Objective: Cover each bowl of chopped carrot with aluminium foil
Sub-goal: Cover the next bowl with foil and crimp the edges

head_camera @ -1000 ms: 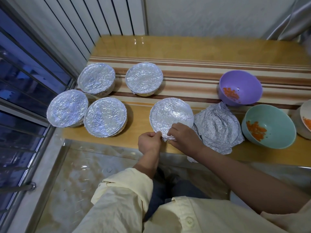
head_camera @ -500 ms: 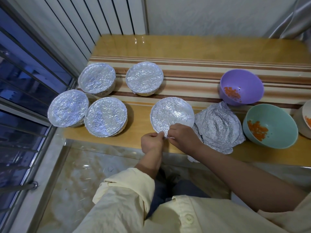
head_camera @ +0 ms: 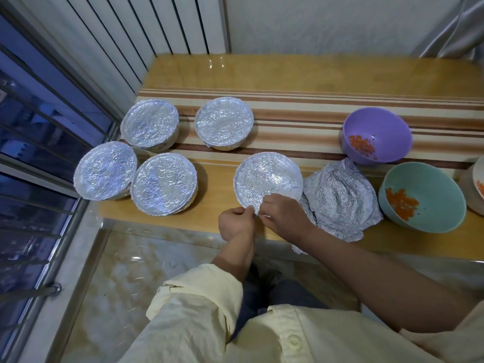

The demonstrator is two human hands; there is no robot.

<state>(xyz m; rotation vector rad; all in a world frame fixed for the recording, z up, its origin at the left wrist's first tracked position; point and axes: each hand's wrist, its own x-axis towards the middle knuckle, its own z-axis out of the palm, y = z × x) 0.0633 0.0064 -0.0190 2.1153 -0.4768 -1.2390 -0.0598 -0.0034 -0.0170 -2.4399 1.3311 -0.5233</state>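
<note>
Where fingers meet, foil edge pinched between.

— What moved?
— Not much. The left hand and the right hand slid a tiny bit closer at the near edge of the foil.
— And now?
— Their fingertips meet there and pinch a little fold of it.

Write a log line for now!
left hand, right hand: pinch foil lid edge | purple bowl, teal bowl: uncovered | spare foil: between
</note>
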